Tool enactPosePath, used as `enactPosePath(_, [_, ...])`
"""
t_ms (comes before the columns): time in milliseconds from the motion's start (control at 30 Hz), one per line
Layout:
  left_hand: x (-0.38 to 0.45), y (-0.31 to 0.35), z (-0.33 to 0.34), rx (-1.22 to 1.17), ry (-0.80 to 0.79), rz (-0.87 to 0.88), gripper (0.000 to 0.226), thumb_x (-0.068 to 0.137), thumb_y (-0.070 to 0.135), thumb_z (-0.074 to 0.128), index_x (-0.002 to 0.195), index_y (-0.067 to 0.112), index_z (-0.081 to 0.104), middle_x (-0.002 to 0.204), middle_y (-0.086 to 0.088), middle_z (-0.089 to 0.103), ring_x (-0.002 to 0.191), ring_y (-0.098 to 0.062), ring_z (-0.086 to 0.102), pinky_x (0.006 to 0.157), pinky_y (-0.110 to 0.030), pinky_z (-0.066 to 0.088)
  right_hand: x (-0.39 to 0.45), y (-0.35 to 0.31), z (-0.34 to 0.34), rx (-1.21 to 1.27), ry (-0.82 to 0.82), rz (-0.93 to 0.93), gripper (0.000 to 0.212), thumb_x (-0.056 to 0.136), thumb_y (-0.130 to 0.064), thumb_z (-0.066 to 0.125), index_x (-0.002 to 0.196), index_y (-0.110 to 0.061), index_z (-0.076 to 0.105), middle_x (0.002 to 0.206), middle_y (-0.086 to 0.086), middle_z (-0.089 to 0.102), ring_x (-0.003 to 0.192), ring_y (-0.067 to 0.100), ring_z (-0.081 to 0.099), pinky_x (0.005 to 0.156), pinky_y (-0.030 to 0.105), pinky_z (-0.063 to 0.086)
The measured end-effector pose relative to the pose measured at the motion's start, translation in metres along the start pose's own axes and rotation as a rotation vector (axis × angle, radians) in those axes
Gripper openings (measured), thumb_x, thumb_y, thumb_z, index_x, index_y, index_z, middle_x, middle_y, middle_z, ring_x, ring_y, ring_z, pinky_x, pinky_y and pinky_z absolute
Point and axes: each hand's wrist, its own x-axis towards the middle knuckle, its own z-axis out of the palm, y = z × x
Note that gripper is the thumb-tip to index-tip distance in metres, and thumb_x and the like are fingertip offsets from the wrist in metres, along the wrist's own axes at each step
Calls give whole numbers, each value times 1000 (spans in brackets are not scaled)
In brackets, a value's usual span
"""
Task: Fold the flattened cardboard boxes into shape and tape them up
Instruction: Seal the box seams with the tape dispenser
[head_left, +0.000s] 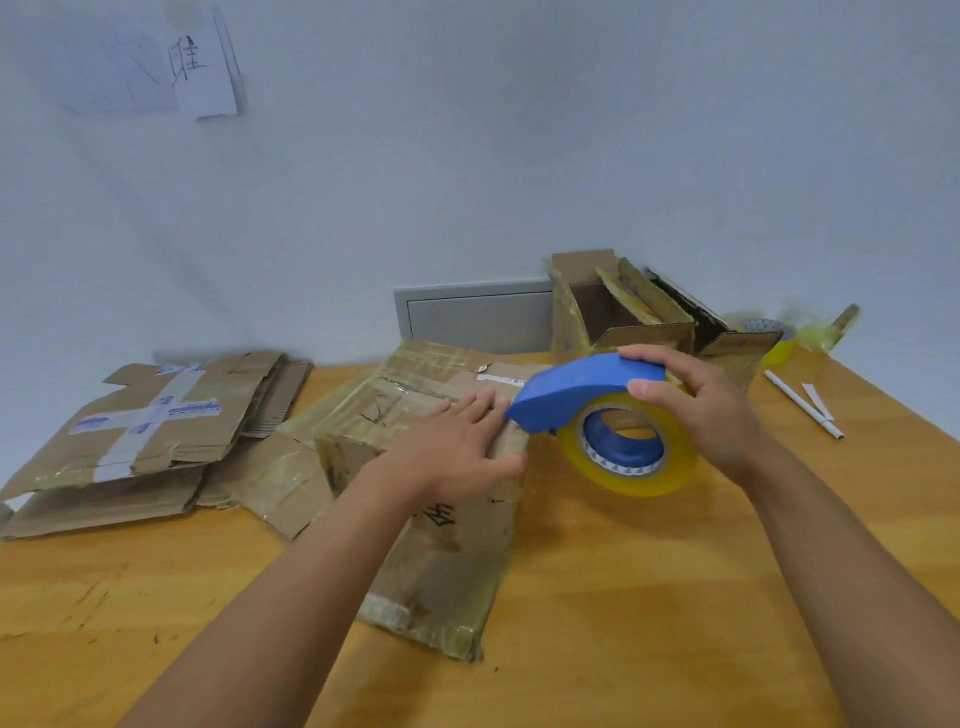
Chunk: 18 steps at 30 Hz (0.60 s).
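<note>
A folded-up cardboard box (447, 561), worn and covered in old tape, stands in the middle of the wooden table (649, 623). My left hand (457, 447) lies flat on its top near the right edge, fingers spread, pressing down. My right hand (701, 410) grips a blue tape dispenser (587, 395) with a yellowish clear tape roll (628, 447). The dispenser's nose touches the box's top right edge, next to my left fingertips. A pile of flattened cardboard boxes (145, 436) lies on the left of the table.
Two open, shaped boxes (649, 312) stand at the back right against the wall. A second tape roll (774, 338) sits behind them. A white pen (802, 405) and a paper scrap lie at the right. A grey wall panel (472, 317) is behind the table.
</note>
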Motion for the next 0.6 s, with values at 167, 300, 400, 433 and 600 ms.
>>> enactPosePath(167, [1, -3, 0, -31, 26, 31, 95, 87, 81, 30, 160, 28, 3, 167, 3, 0, 152, -10, -2, 124, -43, 2, -8, 3, 6, 29, 40, -1, 36, 74, -56, 63, 109, -54, 68, 120, -30, 64, 115, -3, 58, 93, 23, 44])
enactPosePath(300, [3, 0, -3, -40, 27, 48, 89, 86, 70, 36, 160, 28, 7, 167, 9, 2, 152, -9, 5, 124, -41, 5, -13, 5, 12, 28, 88, 29, 35, 74, -59, 63, 109, -58, 67, 120, -32, 63, 114, -4, 58, 92, 23, 45])
enactPosePath(400, [9, 4, -6, -86, 17, 10, 88, 85, 64, 42, 159, 26, 14, 166, 6, 12, 148, -17, 22, 119, -40, 19, -19, 7, 17, 44, 104, 51, 38, 73, -64, 65, 111, -58, 66, 122, -34, 62, 116, -7, 57, 93, 17, 47])
enactPosePath(433, [10, 6, -5, -97, 15, 3, 86, 88, 60, 45, 159, 24, 14, 166, 3, 12, 149, -18, 22, 118, -40, 21, -22, 8, 18, 60, 106, 63, 41, 72, -64, 65, 112, -56, 66, 122, -36, 60, 117, -9, 56, 93, 14, 46])
enactPosePath(600, [10, 8, 4, -120, 25, 8, 81, 90, 59, 39, 159, 33, 5, 167, 3, 5, 153, -15, 6, 122, -39, 9, -34, 12, 20, 106, 97, 87, 40, 77, -57, 67, 116, -57, 63, 123, -41, 57, 117, -13, 53, 87, 5, 43])
